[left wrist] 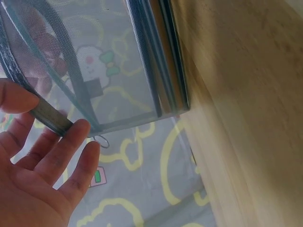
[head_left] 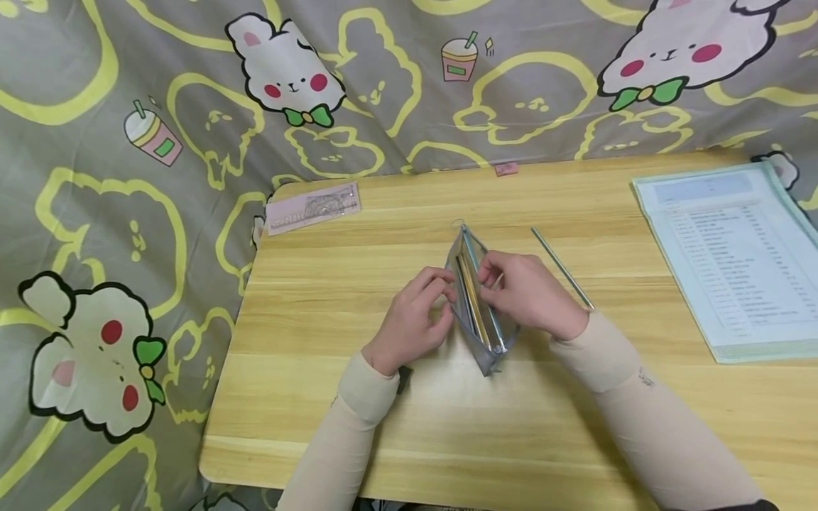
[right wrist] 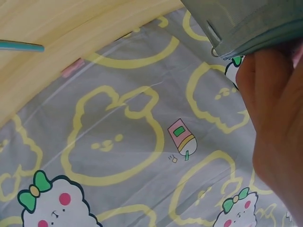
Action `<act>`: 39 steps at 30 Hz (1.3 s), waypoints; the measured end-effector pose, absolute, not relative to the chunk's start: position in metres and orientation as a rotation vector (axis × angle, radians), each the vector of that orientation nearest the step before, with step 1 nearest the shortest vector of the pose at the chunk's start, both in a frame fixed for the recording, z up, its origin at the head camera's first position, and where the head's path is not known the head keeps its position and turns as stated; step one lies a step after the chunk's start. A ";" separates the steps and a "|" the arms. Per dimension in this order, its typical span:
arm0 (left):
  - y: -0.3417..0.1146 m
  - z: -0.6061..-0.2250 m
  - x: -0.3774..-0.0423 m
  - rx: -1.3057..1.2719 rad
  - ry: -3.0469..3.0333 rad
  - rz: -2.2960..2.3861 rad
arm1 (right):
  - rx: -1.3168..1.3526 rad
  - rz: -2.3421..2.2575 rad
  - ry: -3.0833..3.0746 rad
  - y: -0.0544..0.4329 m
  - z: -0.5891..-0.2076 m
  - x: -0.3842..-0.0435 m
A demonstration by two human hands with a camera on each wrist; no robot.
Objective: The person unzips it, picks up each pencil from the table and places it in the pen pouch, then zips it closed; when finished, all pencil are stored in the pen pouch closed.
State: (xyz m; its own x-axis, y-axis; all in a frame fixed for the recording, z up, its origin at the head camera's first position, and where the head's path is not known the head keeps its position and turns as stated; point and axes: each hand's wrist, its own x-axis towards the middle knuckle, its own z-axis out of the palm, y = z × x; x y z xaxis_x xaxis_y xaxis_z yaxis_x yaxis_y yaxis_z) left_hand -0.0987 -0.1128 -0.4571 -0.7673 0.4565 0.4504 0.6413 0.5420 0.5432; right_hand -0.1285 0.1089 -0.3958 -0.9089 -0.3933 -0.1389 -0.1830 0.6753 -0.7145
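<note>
A grey mesh zip pouch (head_left: 478, 348) stands on the table with its mouth spread open. Several long, thin pencil-like items (head_left: 469, 291) lie upright inside along its length. On the left side my left hand (head_left: 412, 312) pinches the zip edge between thumb and fingers, as the left wrist view shows with the see-through mesh (left wrist: 118, 94). My right hand (head_left: 527, 291) grips the opposite edge, thumb toward the opening; its fingertips are partly hidden behind the pouch in the right wrist view. A teal pencil (head_left: 562, 268) lies just beyond the right hand.
At the far left of the table lies a pink, partly clear packet (head_left: 313, 207). A small pink piece (head_left: 507, 169) sits by the back edge. To the right is a pale blue folder (head_left: 735, 351) with a printed sheet. Patterned cloth (head_left: 396, 142) hangs behind and at left.
</note>
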 end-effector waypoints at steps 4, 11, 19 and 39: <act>-0.113 -0.457 -0.099 -0.921 -2.522 -1.045 | -0.461 -1.045 2.615 0.106 -0.397 -0.128; -0.114 -0.458 -0.100 -0.923 -2.517 -1.049 | -0.499 -0.973 2.663 0.101 -0.402 -0.125; -0.115 -0.459 -0.100 -0.917 -2.516 -1.036 | -0.497 -0.946 2.750 0.096 -0.407 -0.123; -0.118 -0.460 -0.100 -0.915 -2.518 -1.041 | -0.134 -0.788 3.071 0.207 -0.429 -0.171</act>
